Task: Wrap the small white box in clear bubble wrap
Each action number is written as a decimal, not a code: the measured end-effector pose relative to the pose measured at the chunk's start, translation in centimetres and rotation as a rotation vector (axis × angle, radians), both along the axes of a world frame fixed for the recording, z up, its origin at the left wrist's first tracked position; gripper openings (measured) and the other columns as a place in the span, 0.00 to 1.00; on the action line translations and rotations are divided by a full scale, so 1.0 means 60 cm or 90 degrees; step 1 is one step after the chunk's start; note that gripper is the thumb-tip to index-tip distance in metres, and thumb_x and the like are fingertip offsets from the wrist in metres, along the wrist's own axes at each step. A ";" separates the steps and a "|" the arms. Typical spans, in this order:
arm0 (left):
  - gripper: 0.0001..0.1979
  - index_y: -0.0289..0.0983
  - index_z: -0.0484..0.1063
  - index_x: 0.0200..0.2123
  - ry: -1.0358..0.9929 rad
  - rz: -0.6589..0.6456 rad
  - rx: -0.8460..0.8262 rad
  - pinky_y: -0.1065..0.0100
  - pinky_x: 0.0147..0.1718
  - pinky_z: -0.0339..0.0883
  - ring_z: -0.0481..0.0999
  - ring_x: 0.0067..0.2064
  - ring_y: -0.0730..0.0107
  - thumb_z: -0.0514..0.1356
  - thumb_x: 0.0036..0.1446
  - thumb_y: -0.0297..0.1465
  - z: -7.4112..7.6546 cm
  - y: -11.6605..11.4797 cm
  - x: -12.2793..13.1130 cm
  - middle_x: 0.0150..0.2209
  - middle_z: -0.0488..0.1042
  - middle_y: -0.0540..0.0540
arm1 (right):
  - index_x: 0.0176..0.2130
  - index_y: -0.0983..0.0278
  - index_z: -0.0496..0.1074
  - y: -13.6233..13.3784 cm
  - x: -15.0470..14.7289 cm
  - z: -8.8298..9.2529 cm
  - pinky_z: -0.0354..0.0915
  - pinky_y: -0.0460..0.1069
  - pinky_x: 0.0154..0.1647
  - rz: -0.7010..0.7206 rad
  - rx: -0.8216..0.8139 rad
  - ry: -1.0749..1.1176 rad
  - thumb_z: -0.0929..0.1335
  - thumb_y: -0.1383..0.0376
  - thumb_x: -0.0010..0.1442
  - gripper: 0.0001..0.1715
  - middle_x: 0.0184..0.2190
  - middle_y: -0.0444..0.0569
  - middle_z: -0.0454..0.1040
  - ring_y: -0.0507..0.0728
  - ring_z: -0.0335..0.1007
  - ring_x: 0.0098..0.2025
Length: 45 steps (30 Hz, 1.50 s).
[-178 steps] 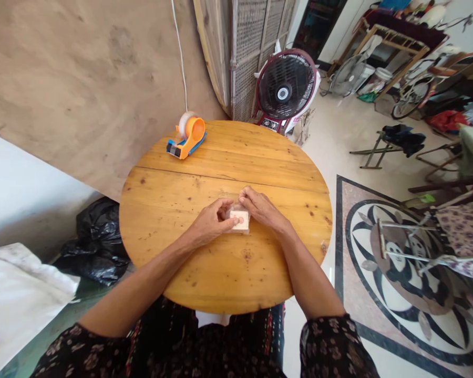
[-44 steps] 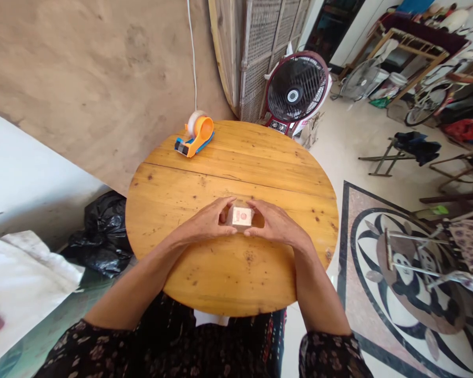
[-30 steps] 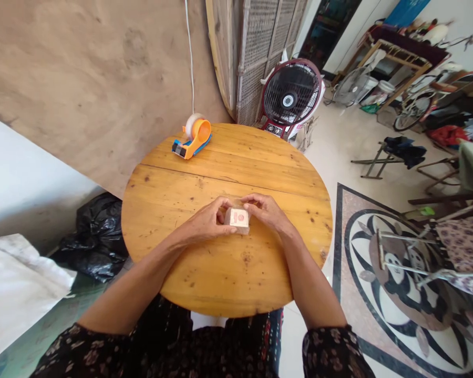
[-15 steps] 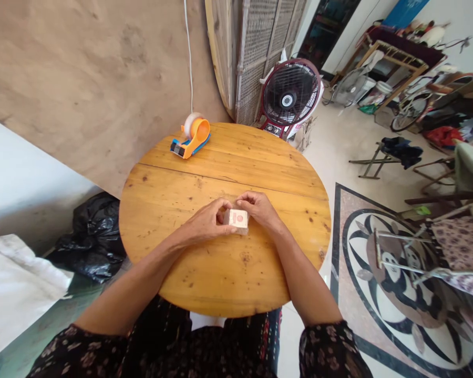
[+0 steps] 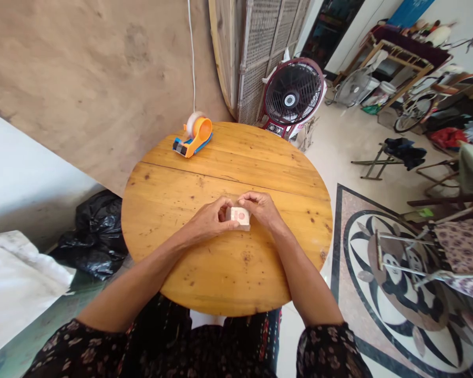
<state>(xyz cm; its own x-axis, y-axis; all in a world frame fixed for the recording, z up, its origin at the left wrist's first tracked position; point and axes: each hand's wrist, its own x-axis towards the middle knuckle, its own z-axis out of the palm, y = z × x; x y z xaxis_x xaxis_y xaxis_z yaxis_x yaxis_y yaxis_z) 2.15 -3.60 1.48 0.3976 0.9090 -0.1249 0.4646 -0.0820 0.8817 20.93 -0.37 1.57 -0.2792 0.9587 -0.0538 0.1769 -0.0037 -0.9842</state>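
A small whitish box (image 5: pixel 239 216) with pale red print and a round red mark on top is in the middle of the round wooden table (image 5: pixel 244 283). My left hand (image 5: pixel 216 216) grips it from the left, thumb along the near side and fingers at the far side. At its far right corner, my right hand (image 5: pixel 258 207) has its fingertips pinched together against or just beside the box. Whatever lies between those right fingertips is too small to make out.
An orange and blue tape dispenser (image 5: pixel 195 137) with a roll of tape stands near the table's far left edge. Beyond the table is a dark red fan (image 5: pixel 294 97). Black plastic bags (image 5: pixel 98 233) lie left of the table, and a folding stool (image 5: pixel 394 155) stands on the floor at right.
The view has shifted slightly. Both hands stay at the box, which looks tilted a little differently, and the right fingertips have moved only slightly.
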 end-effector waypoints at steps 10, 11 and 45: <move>0.20 0.40 0.67 0.40 0.001 0.012 0.007 0.70 0.25 0.59 0.69 0.28 0.70 0.62 0.48 0.44 0.001 0.001 0.002 0.27 0.71 0.53 | 0.30 0.64 0.74 -0.001 0.011 0.013 0.65 0.49 0.40 0.121 0.196 -0.110 0.66 0.61 0.59 0.10 0.33 0.47 0.74 0.54 0.70 0.36; 0.20 0.40 0.67 0.41 -0.002 0.015 0.005 0.70 0.25 0.59 0.69 0.28 0.70 0.63 0.48 0.44 0.000 0.001 0.001 0.26 0.70 0.54 | 0.31 0.64 0.74 -0.001 0.013 0.015 0.65 0.49 0.41 0.137 0.234 -0.132 0.66 0.63 0.60 0.10 0.33 0.47 0.75 0.54 0.71 0.37; 0.19 0.40 0.71 0.47 -0.075 -0.036 0.012 0.71 0.28 0.61 0.67 0.29 0.73 0.62 0.52 0.40 -0.008 0.008 -0.002 0.36 0.73 0.49 | 0.65 0.62 0.53 -0.041 0.063 0.029 0.56 0.62 0.61 0.231 0.253 -0.453 0.72 0.48 0.50 0.51 0.63 0.58 0.58 0.66 0.57 0.63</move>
<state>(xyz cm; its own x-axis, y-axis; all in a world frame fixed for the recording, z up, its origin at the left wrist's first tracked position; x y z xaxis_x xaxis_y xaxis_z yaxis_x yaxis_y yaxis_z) 2.04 -3.15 0.99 0.4592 0.8865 -0.0572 0.3515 -0.1221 0.9282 24.73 -2.81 3.31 -0.5967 0.8024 -0.0125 0.6703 0.4897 -0.5576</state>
